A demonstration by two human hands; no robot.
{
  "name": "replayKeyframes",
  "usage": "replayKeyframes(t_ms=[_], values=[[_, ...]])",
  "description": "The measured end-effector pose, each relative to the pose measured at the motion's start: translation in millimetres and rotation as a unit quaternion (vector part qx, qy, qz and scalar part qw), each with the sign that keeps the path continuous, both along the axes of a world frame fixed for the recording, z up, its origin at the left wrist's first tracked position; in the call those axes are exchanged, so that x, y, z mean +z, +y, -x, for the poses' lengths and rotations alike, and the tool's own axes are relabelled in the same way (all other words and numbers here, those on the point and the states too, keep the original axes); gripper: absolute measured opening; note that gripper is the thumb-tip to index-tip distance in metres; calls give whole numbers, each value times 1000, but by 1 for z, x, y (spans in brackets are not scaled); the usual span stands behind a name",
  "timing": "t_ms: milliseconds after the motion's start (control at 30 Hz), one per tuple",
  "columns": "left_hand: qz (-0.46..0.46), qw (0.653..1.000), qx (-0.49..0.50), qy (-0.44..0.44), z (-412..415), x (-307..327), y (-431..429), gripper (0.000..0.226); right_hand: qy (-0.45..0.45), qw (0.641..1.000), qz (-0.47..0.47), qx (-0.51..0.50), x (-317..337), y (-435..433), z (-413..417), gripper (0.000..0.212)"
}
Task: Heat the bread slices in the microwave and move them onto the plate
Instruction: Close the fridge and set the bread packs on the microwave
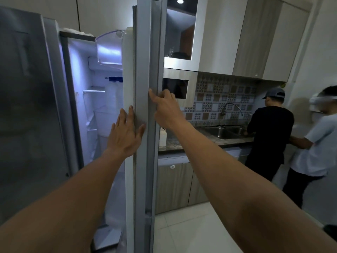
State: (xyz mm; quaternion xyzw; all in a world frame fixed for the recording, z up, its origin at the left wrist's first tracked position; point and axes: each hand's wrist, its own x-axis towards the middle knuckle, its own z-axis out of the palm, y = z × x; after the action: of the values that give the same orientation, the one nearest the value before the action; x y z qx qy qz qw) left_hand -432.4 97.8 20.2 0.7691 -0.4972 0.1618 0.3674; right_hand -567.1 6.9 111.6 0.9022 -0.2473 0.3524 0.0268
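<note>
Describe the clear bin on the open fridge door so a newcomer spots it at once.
Start at the steel fridge on the left; its open door stands edge-on mid-frame. Follow the door's inner side up past the left hand to the top. The bin there is see-through with a curved lip, unlike the white shelves inside.

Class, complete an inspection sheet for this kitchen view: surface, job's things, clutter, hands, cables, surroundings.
Surface: dark countertop with a steel sink set in it.
Job's things: bread, plate and microwave, nothing seen.
Clutter: white container on the countertop beside the fridge door.
Hands: left hand flat against the open door's edge; right hand grips its outer edge, fingers curled.
Cables: nothing seen.
Surroundings: lit fridge interior; two people at the sink; patterned tile backsplash; wall cabinets.
</note>
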Motion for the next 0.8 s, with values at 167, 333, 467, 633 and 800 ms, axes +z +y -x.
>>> replayKeyframes(t_ms=[167,333,467,633,800], values=[[0,1000,0,-6,-38,-6,7,113,33,999,-1,0,8,6,-29,77],[6,1000,5,2,-78,-5,17,114,-34,989,-114,85,18,18,-52,85],[4,1000,20,-12,-108,-5,27,107,-13,990,-127,65,20,23,-79,89],[13,999,22,-33,-131,0,36,100,35,991,-121,55,13,24,-122,88],[12,998,40,-56,-157,11,39,99,65,987,-137,52,-2,19,-154,82]])
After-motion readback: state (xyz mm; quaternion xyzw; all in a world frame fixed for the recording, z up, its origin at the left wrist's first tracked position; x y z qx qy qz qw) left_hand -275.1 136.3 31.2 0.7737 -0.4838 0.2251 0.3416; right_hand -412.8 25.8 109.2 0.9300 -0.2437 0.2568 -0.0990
